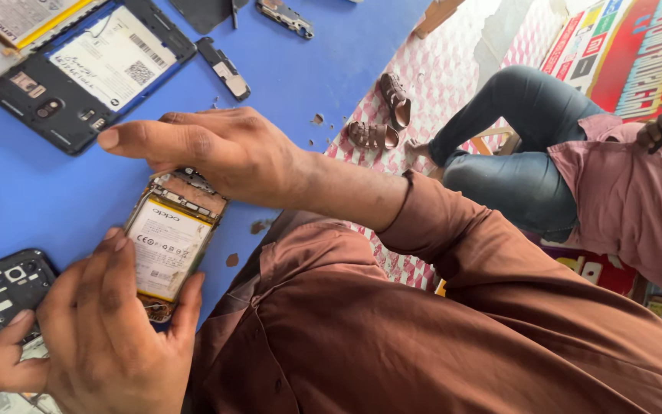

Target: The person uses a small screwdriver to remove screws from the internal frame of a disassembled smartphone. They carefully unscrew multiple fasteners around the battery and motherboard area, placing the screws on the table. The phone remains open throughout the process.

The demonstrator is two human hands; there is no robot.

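An opened smartphone [168, 245] with its back cover off lies on the blue table [323, 46], between the person's two hands. Its long axis runs from the lower left, near the person's body, up toward the right and away. A white-labelled battery [164, 247] fills most of the exposed frame, and the circuit board at the far end is partly covered.

The left hand [97, 337] grips the near end of the phone: its fingers [116, 264] curl along the left edge and the thumb presses the right edge, so the hand is closed around the frame. The right hand [208, 149] reaches across from the right and sits over the far end, fingers bent down onto the board area; whether it pinches a small part or only presses there is hidden under the palm. Both hands touch the phone, the right one on the far end and the left on the near.

Further up the table lies a second opened phone [90, 73] with a dark frame and its own white-labelled battery. A dark phone frame [1, 295] rests just left of the left hand, and a small black component [224, 69] sits apart above the right hand. Another person in a pink shirt [637, 199] sits to the right, off the table, near a pair of brown sandals [385, 115] on the floor.
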